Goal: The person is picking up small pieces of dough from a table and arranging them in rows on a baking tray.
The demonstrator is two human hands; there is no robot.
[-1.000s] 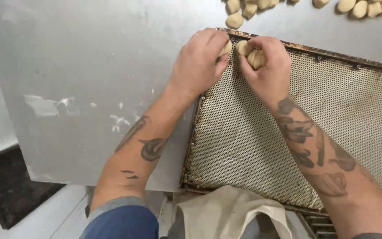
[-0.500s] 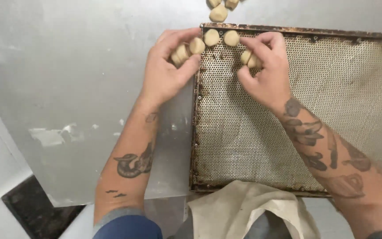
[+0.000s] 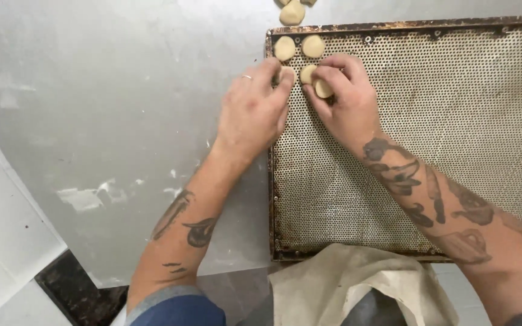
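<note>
Steel worktop, perforated baking tray point(image 3: 454, 151) upper right. Left hand point(image 3: 254, 108) curled over a dough piece point(image 3: 286, 73) at tray's corner; right hand point(image 3: 345, 99) pinching dough pieces point(image 3: 322, 89) just beside.

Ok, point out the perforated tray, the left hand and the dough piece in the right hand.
perforated tray point(image 3: 454, 121), head view, bare mesh.
left hand point(image 3: 252, 111), head view, back of hand.
dough piece point(image 3: 323, 89), head view, exposed end.

The scene is viewed by one head-worn camera, aimed almost straight down from close above. The table point(image 3: 92, 90) and the perforated tray point(image 3: 454, 121) are framed, with both forearms entering from the bottom edge.
</note>
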